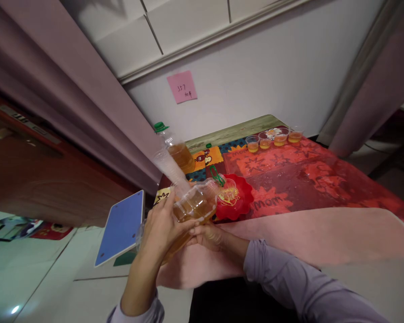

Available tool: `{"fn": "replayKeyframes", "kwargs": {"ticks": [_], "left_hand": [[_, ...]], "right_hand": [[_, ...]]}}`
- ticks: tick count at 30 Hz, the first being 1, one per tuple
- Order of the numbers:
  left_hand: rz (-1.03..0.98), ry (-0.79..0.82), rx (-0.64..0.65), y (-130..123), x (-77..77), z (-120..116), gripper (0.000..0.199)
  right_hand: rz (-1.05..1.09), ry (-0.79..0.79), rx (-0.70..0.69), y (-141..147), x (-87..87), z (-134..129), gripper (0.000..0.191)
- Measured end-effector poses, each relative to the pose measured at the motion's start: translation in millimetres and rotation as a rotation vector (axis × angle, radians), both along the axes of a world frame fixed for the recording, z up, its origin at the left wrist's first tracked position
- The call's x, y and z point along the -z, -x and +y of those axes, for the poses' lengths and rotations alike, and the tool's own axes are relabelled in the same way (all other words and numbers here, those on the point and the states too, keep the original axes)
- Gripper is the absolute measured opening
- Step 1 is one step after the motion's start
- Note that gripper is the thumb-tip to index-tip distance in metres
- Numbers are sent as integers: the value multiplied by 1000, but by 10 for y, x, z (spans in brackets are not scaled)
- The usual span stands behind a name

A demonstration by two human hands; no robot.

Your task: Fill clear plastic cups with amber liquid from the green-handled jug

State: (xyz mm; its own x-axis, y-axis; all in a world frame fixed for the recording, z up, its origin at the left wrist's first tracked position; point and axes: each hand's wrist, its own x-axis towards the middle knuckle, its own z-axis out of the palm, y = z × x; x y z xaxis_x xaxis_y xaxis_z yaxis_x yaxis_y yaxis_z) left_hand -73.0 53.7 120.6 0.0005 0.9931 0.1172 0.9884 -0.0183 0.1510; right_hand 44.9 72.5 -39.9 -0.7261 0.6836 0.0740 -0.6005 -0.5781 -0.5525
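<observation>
A large clear plastic bottle (199,202) of amber liquid lies tilted in both my hands, its neck with a green ring (217,176) toward the red scalloped plate (245,204). My left hand (160,226) is wrapped over the near side of the bottle. From below, my right hand (209,236) supports it, fingers partly hidden. At the bottle's mouth, a clear plastic cup (231,183) stands over the plate. Just beyond my left hand rises a stack of clear cups (170,167). Whether liquid is flowing I cannot make out.
Behind the stack stands a second bottle (181,154) with a green cap. A loose green cap (208,145) lies nearby. Several cups (280,140) with amber liquid line the table's far side. A blue board (121,226) is at the left, and a pink mat (323,233) covers the front edge.
</observation>
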Motion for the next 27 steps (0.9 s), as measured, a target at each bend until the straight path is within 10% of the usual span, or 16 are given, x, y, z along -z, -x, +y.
{"fn": "replayKeyframes", "kwargs": {"ticks": [27], "left_hand": [[24,27,-28,-20,-22,-10,103]], "right_hand": [[32,-21,-29,39,99,13,47]]}}
